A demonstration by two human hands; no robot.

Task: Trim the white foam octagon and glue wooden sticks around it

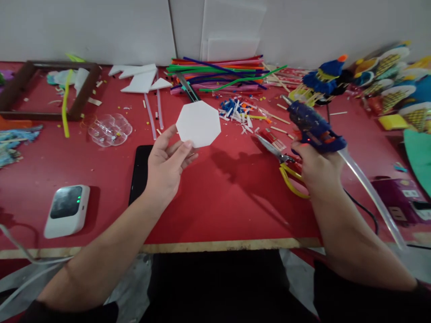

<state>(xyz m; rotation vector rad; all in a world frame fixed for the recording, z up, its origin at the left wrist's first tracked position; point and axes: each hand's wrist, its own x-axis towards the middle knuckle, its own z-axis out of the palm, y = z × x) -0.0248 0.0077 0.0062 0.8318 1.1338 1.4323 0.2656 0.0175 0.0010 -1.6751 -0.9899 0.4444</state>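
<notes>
Left hand (167, 162) pinching white polygon (199, 123), perhaps foam, right hand (321, 169) gripping blue glue gun (310, 122)

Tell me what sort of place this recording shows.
Probably a craft workspace: the red tabletop holds a pile of colored sticks resembling pipe cleaners and yellow-handled scissors, and the person's right hand grips a blue glue gun.

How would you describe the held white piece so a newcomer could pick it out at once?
Start at the red table and find the left hand above it. That hand holds up a flat white piece. Unlike the pointed white offcuts lying farther back, it has an even, many-sided outline.
</notes>
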